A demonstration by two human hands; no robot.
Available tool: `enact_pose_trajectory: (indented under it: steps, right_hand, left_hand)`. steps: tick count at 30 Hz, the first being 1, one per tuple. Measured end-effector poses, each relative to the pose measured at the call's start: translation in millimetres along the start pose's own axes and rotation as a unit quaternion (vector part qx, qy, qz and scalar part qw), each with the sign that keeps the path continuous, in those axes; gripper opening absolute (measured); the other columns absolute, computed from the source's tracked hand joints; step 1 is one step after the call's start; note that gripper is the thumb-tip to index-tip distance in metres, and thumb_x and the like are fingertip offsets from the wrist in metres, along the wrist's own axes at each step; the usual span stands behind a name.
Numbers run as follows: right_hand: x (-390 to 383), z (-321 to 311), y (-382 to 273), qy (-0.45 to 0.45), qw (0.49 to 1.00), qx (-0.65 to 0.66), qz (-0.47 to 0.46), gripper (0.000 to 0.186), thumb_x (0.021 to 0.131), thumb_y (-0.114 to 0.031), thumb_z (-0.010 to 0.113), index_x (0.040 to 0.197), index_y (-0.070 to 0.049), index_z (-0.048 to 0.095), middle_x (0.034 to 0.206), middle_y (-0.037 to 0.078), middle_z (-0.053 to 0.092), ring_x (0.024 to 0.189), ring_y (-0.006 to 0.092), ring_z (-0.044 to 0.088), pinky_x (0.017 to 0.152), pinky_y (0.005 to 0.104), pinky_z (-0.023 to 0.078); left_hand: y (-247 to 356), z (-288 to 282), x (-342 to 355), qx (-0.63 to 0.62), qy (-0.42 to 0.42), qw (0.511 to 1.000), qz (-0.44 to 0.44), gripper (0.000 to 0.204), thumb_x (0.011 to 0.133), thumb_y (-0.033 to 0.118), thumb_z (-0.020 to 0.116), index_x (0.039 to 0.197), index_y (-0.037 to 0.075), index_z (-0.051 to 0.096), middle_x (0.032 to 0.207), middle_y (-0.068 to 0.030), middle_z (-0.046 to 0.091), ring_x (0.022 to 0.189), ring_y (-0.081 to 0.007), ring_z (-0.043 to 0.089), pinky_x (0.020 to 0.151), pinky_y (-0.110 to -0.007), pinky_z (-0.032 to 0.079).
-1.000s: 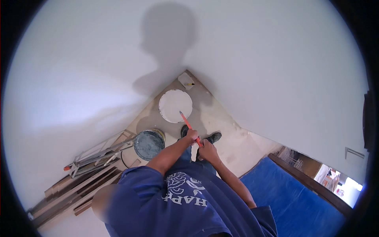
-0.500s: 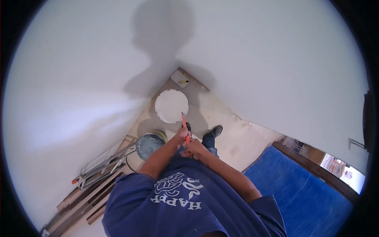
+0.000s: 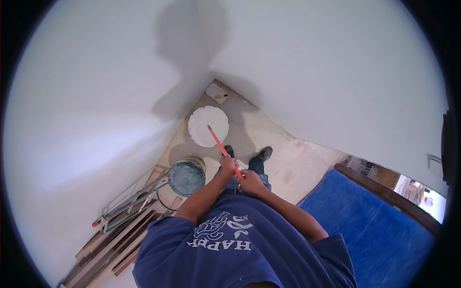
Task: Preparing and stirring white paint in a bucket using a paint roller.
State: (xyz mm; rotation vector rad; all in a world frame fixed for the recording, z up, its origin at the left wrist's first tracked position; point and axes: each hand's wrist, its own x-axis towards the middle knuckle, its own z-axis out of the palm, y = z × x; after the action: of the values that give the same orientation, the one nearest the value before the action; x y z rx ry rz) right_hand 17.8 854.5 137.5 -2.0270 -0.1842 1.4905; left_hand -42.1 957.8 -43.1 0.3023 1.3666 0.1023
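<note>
Right hand grip: we see our right hand [image 3: 250, 181] clenched around the near end of a red pole [image 3: 224, 151], knuckles up, just above our blue shirt [image 3: 240, 249].
Left hand grip: our left hand [image 3: 227, 165] is closed around the same pole, just ahead of the right hand and touching it.
Red pole: it runs from our two hands up and to the left, and its dark tip sits over the white bucket [image 3: 208, 126]; we cannot tell whether the tip touches the paint.
White bucket: we take it as our landmark; it stands on the bare floor [image 3: 288, 163] in the corner where the two white walls [image 3: 96, 96] meet, filled with white.
Beyond the bucket: a small white tray [image 3: 216, 93] with a yellow bit lies deeper in the corner.
Nearer than the bucket: our two dark shoes [image 3: 263, 153] stand just to its near right.
Near left of the bucket: a grey-lidded pail [image 3: 186, 176] with a yellow band stands close by, apart from it.
Further left of the bucket: a folded metal ladder [image 3: 129, 204] and wooden boards [image 3: 110, 249] lie along the wall.
Well right of the bucket: a blue tarp [image 3: 379, 235] covers the floor beside a dark wooden threshold [image 3: 384, 197].
</note>
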Motion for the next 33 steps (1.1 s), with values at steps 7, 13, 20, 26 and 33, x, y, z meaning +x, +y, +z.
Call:
enact_pose_trajectory:
  steps: [7,13,20,26,33]
  right_hand:
    - [-45.1,-65.2,-36.0,-0.063,0.998,0.001,0.027,0.029,0.084,-0.016,0.061,0.106,0.001,0.069,0.074,0.015,0.07,0.063,0.0239,0.07,0.062,0.0369,0.057]
    - [85.9,3.0,9.6,-0.044,0.849,-0.476,-0.224,0.026,0.075,-0.035,0.069,0.087,-0.013,0.076,0.083,0.014,0.073,0.077,0.0324,0.072,0.069,0.0464,0.056]
    - [105.6,9.6,79.3,-0.186,0.905,-0.366,-0.111,0.027,0.082,-0.039,0.071,0.085,-0.012,0.071,0.084,0.007,0.072,0.077,0.0235,0.068,0.073,0.0411,0.055]
    - [65.5,-33.3,32.9,-0.152,0.97,-0.184,-0.054,0.026,0.083,-0.037,0.069,0.086,-0.012,0.071,0.08,0.006,0.07,0.071,0.0201,0.066,0.068,0.0383,0.054]
    - [59.0,-14.1,59.5,-0.061,0.953,-0.116,-0.273,0.03,0.078,-0.035,0.07,0.095,-0.009,0.071,0.091,0.015,0.073,0.077,0.03,0.07,0.07,0.0449,0.055]
  left_hand:
    - [-2.0,38.0,-62.3,-0.033,0.011,0.999,0.022,0.007,0.098,0.016,0.04,0.092,0.015,0.039,0.065,-0.0034,0.046,0.05,-0.0167,0.047,0.043,-0.035,0.041]
    - [26.5,-25.0,74.7,0.271,-0.036,0.888,0.37,0.019,0.091,0.017,0.049,0.078,0.007,0.059,0.071,-0.0117,0.059,0.063,-0.0281,0.059,0.064,-0.048,0.046]
    - [19.8,-39.7,12.1,0.613,-0.333,0.449,0.559,0.015,0.089,0.02,0.059,0.085,0.006,0.064,0.083,-0.0097,0.062,0.078,-0.0238,0.062,0.069,-0.042,0.053]
    - [47.2,4.7,11.9,0.511,-0.218,0.783,0.281,0.018,0.091,0.02,0.055,0.083,0.006,0.064,0.083,-0.012,0.063,0.077,-0.0235,0.062,0.069,-0.042,0.054]
    - [1.7,-13.3,41.2,0.297,-0.155,0.929,0.16,0.023,0.093,0.021,0.052,0.08,0.005,0.064,0.083,-0.0147,0.064,0.077,-0.0231,0.062,0.068,-0.042,0.054]
